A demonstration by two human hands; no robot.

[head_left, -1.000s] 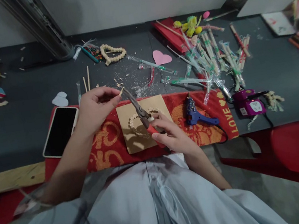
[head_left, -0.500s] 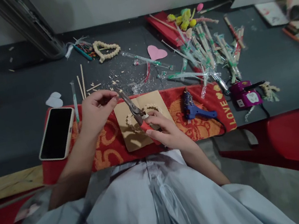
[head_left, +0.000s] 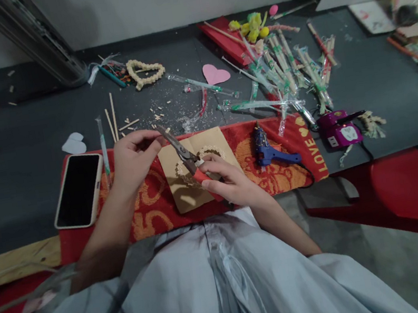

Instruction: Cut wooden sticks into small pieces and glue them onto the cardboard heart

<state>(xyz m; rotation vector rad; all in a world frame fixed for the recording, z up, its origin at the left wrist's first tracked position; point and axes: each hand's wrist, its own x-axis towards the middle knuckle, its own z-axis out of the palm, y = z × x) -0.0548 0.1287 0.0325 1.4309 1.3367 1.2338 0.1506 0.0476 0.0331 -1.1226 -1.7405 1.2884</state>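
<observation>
My right hand [head_left: 224,179] is wrapped round the red handles of a pair of pruning shears [head_left: 183,153], whose blades point up and left. Near the blade tips, my left hand [head_left: 135,158] is closed in a pinch; whatever sits between its fingertips is too small to make out. Below the shears lies a piece of brown card [head_left: 184,201], bearing a heart-shaped outline [head_left: 183,174] of small pale pieces, partly hidden by my right hand and the tool. Card and hands are over a red and orange towel [head_left: 151,217].
A blue glue gun [head_left: 272,154] lies right of the card, a phone [head_left: 78,191] at the left. Thin sticks [head_left: 113,113], cut bits, a beaded-looking heart [head_left: 145,72], a pink paper heart [head_left: 216,74], wrapped stick bundles [head_left: 284,64] and a purple device [head_left: 338,129] lie behind and right.
The view has shifted slightly. Both hands hold nearly the same pose, and the shears' tips remain close to my left fingertips.
</observation>
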